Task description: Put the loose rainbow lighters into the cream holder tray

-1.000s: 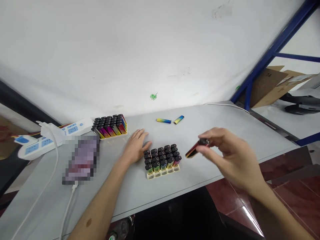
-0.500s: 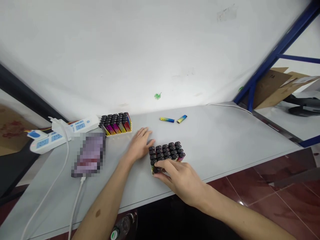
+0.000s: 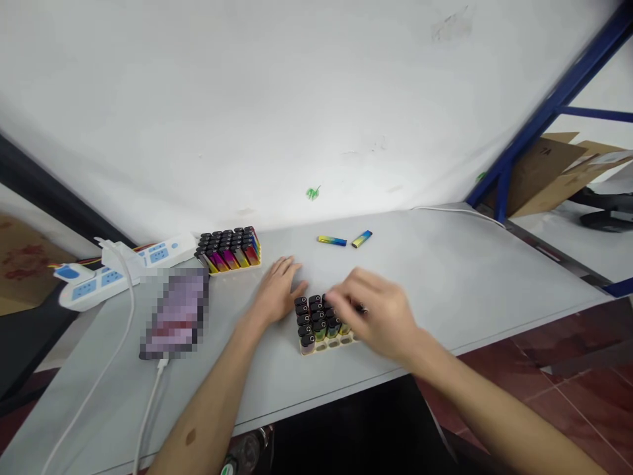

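Note:
A cream tray (image 3: 337, 343) near the front edge holds several lighters (image 3: 319, 316) standing upright, black caps up. Bare holes show along its front row, with one lighter standing at the row's left end. Over the right part of the tray hovers my right hand (image 3: 380, 310), fingers curled and smeared by motion; whether it holds anything is hidden. My left hand (image 3: 279, 290) lies flat on the table to the left of the tray, fingers spread and holding nothing. Two loose blue-yellow lighters, a left one (image 3: 331, 241) and a right one (image 3: 362, 239), lie behind the tray.
A second full tray of lighters (image 3: 230, 249) stands at the back left. Beside it are a white power strip (image 3: 111, 274) and a pixelated phone-like item (image 3: 178, 310) with a white cable (image 3: 153, 402). The wall (image 3: 297, 99) bounds the table's back; a blue frame (image 3: 514, 158) rises at right.
My right hand has lifted from the front left corner of the near tray and moved up and right. The tray's front holes now show. My left hand has stayed in place.

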A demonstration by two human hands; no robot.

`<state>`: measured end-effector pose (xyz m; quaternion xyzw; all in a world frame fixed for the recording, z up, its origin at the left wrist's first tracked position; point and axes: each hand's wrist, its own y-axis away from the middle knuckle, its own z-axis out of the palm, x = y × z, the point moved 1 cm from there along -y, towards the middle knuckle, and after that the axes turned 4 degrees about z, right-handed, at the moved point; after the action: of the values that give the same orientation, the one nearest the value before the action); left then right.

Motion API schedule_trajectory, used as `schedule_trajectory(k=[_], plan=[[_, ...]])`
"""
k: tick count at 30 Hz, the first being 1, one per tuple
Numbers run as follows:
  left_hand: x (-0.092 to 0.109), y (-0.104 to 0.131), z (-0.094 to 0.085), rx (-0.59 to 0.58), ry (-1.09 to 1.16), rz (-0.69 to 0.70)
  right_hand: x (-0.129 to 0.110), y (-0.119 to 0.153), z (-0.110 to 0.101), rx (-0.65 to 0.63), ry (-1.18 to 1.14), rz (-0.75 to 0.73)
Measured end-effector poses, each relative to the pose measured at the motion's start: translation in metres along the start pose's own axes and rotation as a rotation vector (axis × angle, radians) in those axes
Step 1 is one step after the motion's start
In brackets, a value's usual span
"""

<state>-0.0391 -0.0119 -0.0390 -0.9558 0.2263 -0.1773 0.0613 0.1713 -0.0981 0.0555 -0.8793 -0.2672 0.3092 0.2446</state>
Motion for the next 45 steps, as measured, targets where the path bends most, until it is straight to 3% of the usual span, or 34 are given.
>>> schedule_trajectory(k=[3,6,8,10,15,21,25,38,45], plan=[[0.000,-0.002,0.000,-0.007,-0.004,0.004,0.057,-0.034,0.010,0.060,0.129,0.208],[0.001,-0.003,-0.002,-0.028,-0.003,-0.027,0.118,-0.055,0.037,-0.067,0.368,0.320],[0.002,-0.004,-0.004,-0.046,-0.012,-0.043,0.146,-0.058,0.056,-0.187,0.424,0.355],[0.003,-0.004,-0.005,-0.059,-0.024,-0.049,0.159,-0.054,0.068,-0.191,0.434,0.338],[0.005,-0.005,-0.007,-0.067,-0.030,-0.058,0.155,-0.037,0.062,0.003,0.197,0.282],[0.001,-0.005,-0.003,-0.050,-0.032,-0.042,0.145,-0.027,0.040,0.145,-0.844,0.678],[-0.003,-0.005,0.000,-0.028,-0.030,-0.032,0.138,-0.024,0.039,0.132,-1.181,0.822],[-0.008,-0.005,0.003,0.001,-0.017,-0.008,0.123,-0.023,0.039,-0.124,-1.323,0.951],[-0.007,-0.004,0.001,-0.010,-0.010,-0.013,0.127,-0.021,0.045,-0.071,-1.256,1.049]])
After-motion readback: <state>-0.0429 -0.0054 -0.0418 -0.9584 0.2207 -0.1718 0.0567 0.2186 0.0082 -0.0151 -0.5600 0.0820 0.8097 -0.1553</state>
